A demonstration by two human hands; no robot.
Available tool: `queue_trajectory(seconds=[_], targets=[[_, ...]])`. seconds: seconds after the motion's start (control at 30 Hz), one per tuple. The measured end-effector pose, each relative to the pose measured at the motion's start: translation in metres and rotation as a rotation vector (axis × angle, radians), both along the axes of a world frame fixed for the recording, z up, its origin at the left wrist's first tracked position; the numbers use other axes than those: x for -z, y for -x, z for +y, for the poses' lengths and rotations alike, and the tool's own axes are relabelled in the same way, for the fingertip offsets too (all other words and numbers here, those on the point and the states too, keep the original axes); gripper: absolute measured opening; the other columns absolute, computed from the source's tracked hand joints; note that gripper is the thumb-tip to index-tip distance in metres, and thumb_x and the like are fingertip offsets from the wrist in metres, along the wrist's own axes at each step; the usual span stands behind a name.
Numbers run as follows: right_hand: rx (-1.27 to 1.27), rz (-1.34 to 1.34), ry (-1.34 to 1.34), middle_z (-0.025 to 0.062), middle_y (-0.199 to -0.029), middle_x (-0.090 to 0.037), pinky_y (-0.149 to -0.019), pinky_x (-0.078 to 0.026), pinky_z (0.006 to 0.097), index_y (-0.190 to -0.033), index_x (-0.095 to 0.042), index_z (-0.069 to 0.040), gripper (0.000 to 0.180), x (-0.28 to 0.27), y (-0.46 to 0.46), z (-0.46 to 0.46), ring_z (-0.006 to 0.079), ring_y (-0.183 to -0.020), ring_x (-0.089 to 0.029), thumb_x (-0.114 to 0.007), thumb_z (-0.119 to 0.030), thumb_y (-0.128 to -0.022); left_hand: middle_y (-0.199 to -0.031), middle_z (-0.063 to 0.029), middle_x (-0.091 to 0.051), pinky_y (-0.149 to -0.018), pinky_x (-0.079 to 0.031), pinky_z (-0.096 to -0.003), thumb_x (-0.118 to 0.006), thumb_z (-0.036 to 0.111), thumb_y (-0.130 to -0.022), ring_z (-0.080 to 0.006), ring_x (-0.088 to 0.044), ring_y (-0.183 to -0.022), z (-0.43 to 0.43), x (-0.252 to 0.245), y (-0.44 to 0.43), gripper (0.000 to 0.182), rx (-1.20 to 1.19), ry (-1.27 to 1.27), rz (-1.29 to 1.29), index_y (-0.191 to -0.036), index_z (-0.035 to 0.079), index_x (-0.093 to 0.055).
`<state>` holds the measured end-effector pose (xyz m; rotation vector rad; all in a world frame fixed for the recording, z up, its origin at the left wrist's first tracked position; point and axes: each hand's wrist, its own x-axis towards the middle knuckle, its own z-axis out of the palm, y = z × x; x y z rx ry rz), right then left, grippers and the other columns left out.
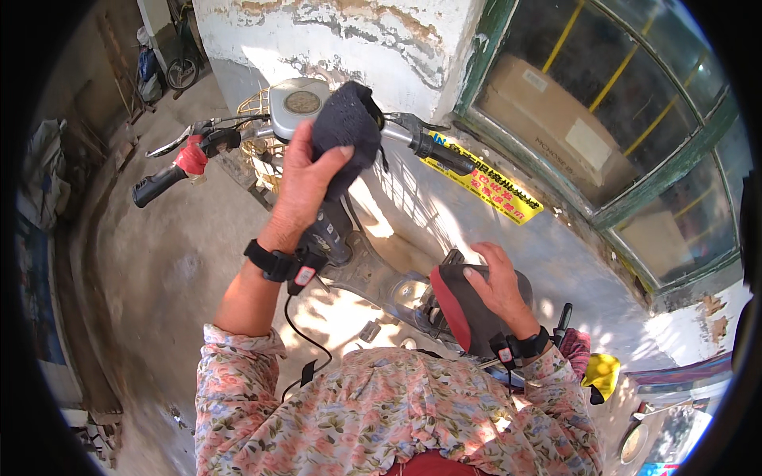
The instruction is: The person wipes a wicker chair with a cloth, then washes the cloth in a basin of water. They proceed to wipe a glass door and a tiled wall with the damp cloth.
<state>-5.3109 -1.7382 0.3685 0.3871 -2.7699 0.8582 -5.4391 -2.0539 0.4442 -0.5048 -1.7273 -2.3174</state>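
In my left hand is a dark, folded cloth, pinched between thumb and fingers above the handlebar of an electric bike. The cloth covers part of the bar, so I cannot tell whether it touches the bar. Just beyond it sits the bike's silver dashboard housing with a round, worn dial. My right hand lies on the black and red saddle, its fingers spread toward the saddle's far edge. Both wrists wear black straps with small devices.
A red cloth is tied near the left handlebar grip. A yellow wire basket hangs in front. Beyond the bike are a peeling wall, a yellow banner with writing and a green-framed window. A yellow item hangs behind the saddle.
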Motion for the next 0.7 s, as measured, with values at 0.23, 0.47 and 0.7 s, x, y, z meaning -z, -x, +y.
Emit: queue_trajectory(seconds=[0.23,0.47,0.7], targets=[[0.254,-0.132,-0.225,0.0140,-0.121,-0.049,-0.098,-0.028,0.0430,-0.115,-0.055,-0.005,0.048,0.064,-0.064,0.041,0.0307,-0.117,-0.042,-0.067,-0.028,-0.075,-0.098,-0.0109,-0.060,-0.079,-0.047,-0.0408,-0.064,0.013,-0.075,-0.0313,-0.058,-0.092,-0.057,-0.046,0.088,0.036,-0.677,1.322,0.353,-0.108,0.012,-0.050],[0.234,-0.092,-0.322,0.0134,-0.123,-0.048,-0.100,-0.025,0.0454,-0.114,-0.056,-0.007,0.052,0.103,-0.075,0.051,0.0302,-0.121,-0.039,-0.070,-0.029,-0.069,-0.104,-0.0125,-0.061,-0.079,-0.046,-0.0444,-0.062,0.017,-0.077,-0.0330,-0.058,-0.098,-0.048,-0.050,0.145,0.036,-0.603,1.566,0.151,-0.111,0.012,-0.049],[0.202,-0.149,-0.309,0.0122,-0.127,-0.044,-0.102,-0.021,0.0458,-0.116,-0.054,-0.009,0.055,0.103,-0.073,0.058,0.0295,-0.124,-0.035,-0.071,-0.028,-0.067,-0.100,-0.0168,-0.063,-0.080,-0.046,-0.0422,-0.062,0.017,-0.073,-0.0348,-0.059,-0.096,-0.005,-0.053,0.167,0.038,-0.359,1.444,0.129,-0.108,0.008,-0.051]])
